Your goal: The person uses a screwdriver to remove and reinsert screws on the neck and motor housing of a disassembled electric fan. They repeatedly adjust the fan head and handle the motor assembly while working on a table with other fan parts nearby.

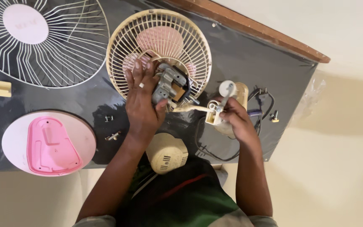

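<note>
Gripping one motor, two grilles

On my dark table: white wire guard top left, pink round base below it, loose screws between, black cord.

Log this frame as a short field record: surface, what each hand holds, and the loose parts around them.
surface: dark table with a wooden edge
left hand: grips the grey fan motor, against the cream rear grille
right hand: holds a cream switch part, wired to the motor
near the body: cream motor cover
left side: white front grille, round base with pink plate
small parts: screws, black cord
</note>
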